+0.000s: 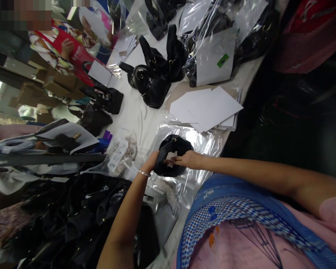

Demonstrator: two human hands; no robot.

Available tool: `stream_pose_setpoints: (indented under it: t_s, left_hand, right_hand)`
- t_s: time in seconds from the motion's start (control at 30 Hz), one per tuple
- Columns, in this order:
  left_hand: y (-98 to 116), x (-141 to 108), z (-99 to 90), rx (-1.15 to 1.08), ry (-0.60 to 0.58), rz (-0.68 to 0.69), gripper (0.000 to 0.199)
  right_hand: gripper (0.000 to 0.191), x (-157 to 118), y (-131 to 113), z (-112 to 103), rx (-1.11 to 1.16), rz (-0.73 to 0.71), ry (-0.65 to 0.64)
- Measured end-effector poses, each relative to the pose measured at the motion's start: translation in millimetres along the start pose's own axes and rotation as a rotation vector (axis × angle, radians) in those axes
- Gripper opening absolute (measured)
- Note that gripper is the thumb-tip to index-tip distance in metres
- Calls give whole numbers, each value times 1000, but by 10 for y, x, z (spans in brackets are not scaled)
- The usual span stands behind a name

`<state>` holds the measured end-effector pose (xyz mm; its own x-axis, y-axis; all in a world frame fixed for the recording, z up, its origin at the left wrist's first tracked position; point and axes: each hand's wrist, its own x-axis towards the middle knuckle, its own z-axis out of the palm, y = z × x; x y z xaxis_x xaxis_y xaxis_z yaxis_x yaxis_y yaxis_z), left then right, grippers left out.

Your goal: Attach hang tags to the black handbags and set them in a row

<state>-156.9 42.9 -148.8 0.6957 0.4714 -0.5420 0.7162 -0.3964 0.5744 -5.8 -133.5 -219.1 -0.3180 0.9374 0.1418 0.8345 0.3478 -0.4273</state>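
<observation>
A small black handbag (168, 173) with a gold-coloured ring stands in front of me on a sheet of clear plastic. My left hand (154, 161), with a bracelet at the wrist, grips its left side by the strap and rim; part of the fingers is hidden behind the bag. From the other side, my right hand (190, 160) reaches over the rim into the opening. Its fingertips are pressed together at a small pale thing inside, too small to name. Clear plastic bags (210, 144) lie flat under and beside the handbag.
White cards (204, 106) are stacked beyond the handbag. Several black handbags (154, 87) stand farther up the table, near plastic-wrapped ones (215, 56). A heap of black bags (81, 216) fills the lower left. Another person in a red apron (75, 56) stands across the table.
</observation>
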Motion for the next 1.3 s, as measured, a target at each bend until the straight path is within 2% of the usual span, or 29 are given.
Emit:
stream_pose_setpoints:
  t_s: [0.13,0.2,0.27,0.33,0.37,0.43,0.53,0.63,0.73,0.83,0.93,1.0,1.07,1.17,1.3]
  left_hand:
    - [-43,-285,-104,-32,27,20,24]
    - [-78,-491,-144,-38,5,52,30]
    - [-100,-717,-126,-30,-41,130,39]
    - [-105,-903,-17,-50,-55,189,55]
    - [-104,-962,70,-73,-24,190,63]
    - [-108,-1000,275,-112,139,137,64]
    - [-139,-919,518,-159,405,33,42]
    - [-194,-848,544,-269,476,-16,34]
    - [-253,-873,433,-431,434,-39,36]
    - [-269,-931,339,-576,276,-13,34]
    - [-226,-954,304,-519,92,77,26]
    - [-193,-944,308,-417,70,114,26]
    - [-181,-921,343,-346,129,119,38]
    - [-199,-866,478,-319,292,74,51]
    - [-242,-784,754,-313,564,-4,39]
  right_hand:
    - [55,30,-33,-49,17,-1,-5]
    - [62,37,-60,-62,3,-14,-35]
    - [64,52,-91,-68,-21,-16,-73]
    - [64,78,-122,-80,-31,5,-112]
    - [63,92,-136,-89,-27,21,-138]
    - [60,120,-158,-115,-19,56,-198]
    - [55,139,-172,-154,-39,63,-254]
    - [52,130,-159,-177,-69,7,-257]
    - [56,130,-139,-177,-63,-6,-270]
    - [60,175,-133,-156,-28,25,-261]
    - [52,272,-128,-145,46,61,-240]
    - [44,343,-100,-159,87,70,-224]
    - [39,390,-41,-183,109,63,-209]
    - [35,369,90,-196,204,47,-162]
    - [31,222,207,-148,434,-7,-13]
